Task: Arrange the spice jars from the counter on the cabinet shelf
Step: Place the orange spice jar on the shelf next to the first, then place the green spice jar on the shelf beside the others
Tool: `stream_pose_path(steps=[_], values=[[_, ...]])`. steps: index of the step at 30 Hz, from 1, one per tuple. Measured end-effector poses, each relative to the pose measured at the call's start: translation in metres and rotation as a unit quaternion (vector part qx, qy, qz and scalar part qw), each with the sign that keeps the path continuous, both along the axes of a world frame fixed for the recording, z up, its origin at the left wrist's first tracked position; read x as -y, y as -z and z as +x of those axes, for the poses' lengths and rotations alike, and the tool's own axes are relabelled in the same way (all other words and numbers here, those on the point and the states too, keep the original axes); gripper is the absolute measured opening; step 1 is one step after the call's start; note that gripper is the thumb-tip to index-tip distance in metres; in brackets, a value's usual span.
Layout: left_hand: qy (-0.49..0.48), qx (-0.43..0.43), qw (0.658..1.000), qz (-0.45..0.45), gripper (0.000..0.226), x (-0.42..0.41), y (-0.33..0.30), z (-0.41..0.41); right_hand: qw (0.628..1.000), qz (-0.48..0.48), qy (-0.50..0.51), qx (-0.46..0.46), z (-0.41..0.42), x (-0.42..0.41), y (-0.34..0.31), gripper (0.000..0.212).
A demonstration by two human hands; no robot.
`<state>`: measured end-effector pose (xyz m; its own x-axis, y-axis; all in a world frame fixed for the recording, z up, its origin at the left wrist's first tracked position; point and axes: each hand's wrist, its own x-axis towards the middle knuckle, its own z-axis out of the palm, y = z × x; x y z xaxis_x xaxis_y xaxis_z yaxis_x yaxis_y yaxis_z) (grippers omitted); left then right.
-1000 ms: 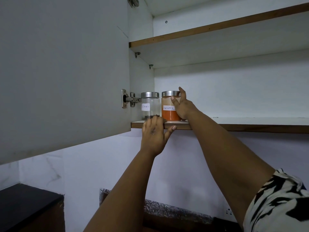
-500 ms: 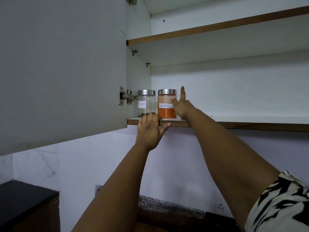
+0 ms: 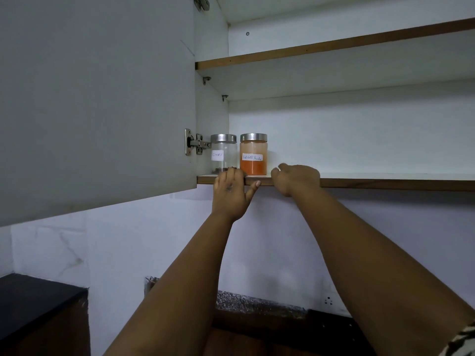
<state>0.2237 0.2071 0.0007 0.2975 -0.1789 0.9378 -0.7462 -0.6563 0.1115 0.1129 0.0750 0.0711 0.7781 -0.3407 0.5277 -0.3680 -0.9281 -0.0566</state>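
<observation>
**Cabinet shelf, lower tier: two spice jars in place, both hands at the front edge**

- Lower shelf (image 3: 372,181): white board with a brown front edge, inside an open wall cabinet.
- Cloves jar (image 3: 223,154): clear glass, steel lid, white label reading "Cloves", a few dark cloves at the bottom. Stands upright at the far left of the shelf, next to the cabinet's side wall.
- Red chilli powder jar (image 3: 253,154): steel lid, orange-red powder, handwritten white label. Upright, just beside the cloves jar on its right, a narrow gap between them.
- Left hand (image 3: 231,192): fingers hooked over the shelf edge in front of the cloves jar, thumb spread out below the edge. It grips the shelf, no jar.
- Right hand (image 3: 295,177): loosely curled, holding nothing, at the shelf edge just right of the chilli jar and apart from it.
- Upper shelf (image 3: 334,48): same finish.
- Cabinet door (image 3: 97,104): grey, swung open at left, on a metal hinge (image 3: 194,144).
</observation>
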Motion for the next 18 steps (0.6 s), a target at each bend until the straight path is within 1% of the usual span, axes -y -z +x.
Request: stream_pose_path(steps=[1, 2, 4, 5, 7, 8, 10, 11, 13, 14, 16, 18], values=[[-0.002, 0.006, 1.0, 0.002, 0.059, 0.0, 0.001, 0.0, 0.999, -0.033, 0.01, 0.018, -0.004, -0.001, 0.006, 0.045], [-0.003, 0.012, 1.0, 0.008, 0.059, -0.001, 0.002, 0.001, 0.997, -0.049, 0.016, 0.059, -0.005, -0.001, 0.014, 0.045], [0.0, 0.021, 0.999, 0.024, 0.061, -0.004, 0.004, -0.001, 0.982, -0.053, 0.014, 0.182, -0.001, -0.002, 0.034, 0.05], [0.002, 0.025, 0.999, 0.031, 0.061, -0.006, 0.005, -0.002, 0.971, -0.053, 0.003, 0.233, 0.001, -0.003, 0.045, 0.048], [0.012, 0.028, 0.999, 0.041, 0.061, -0.01, 0.011, -0.005, 0.96, -0.063, -0.014, 0.272, 0.003, -0.005, 0.07, 0.041], [0.021, 0.02, 0.999, 0.045, 0.064, -0.012, 0.015, -0.007, 0.961, -0.076, -0.007, 0.266, 0.003, -0.008, 0.082, 0.048], [0.05, -0.009, 0.997, 0.05, 0.074, -0.016, 0.03, -0.011, 0.967, -0.088, 0.008, 0.239, 0.005, -0.015, 0.105, 0.073], [0.059, -0.02, 0.997, 0.054, 0.078, -0.019, 0.041, -0.012, 0.968, -0.087, 0.008, 0.235, 0.006, -0.019, 0.116, 0.079], [0.053, -0.061, 0.994, 0.078, 0.082, -0.027, 0.08, -0.016, 0.974, -0.074, -0.007, 0.215, 0.006, -0.03, 0.141, 0.078], [0.048, -0.104, 0.988, 0.098, 0.083, -0.032, 0.106, -0.018, 0.98, -0.058, -0.017, 0.19, 0.006, -0.035, 0.159, 0.074], [0.038, -0.21, 0.969, 0.127, 0.082, -0.046, 0.166, -0.022, 0.992, -0.021, -0.018, 0.122, 0.005, -0.042, 0.201, 0.069], [0.022, -0.286, 0.949, 0.133, 0.078, -0.065, 0.224, -0.031, 0.999, 0.003, -0.001, 0.041, 0.001, -0.045, 0.252, 0.069]])
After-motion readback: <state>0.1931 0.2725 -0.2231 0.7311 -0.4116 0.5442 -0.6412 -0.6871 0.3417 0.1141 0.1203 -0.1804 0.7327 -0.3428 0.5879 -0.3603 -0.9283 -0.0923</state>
